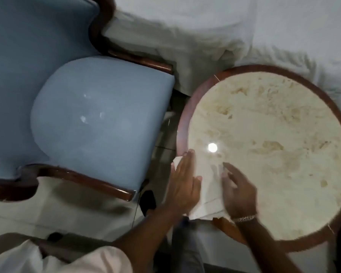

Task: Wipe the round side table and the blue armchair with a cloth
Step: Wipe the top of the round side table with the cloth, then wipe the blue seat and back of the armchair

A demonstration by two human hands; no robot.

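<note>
The round side table (283,125) stands at the right, with a cream marble top and a dark wooden rim. A white cloth (209,188) lies on its near left part and hangs a little over the rim. My left hand (183,184) lies flat on the cloth's left edge, fingers stretched out together. My right hand (238,188) rests on the cloth's right side with fingers spread, a bracelet on the wrist. The blue armchair (98,125) with dark wooden arms stands to the left of the table, apart from both hands.
A bed with a white cover (234,32) runs along the back, close behind the table and the chair. Pale tiled floor (71,205) shows between the chair and me. A dark cable lies on the floor near the chair's front arm.
</note>
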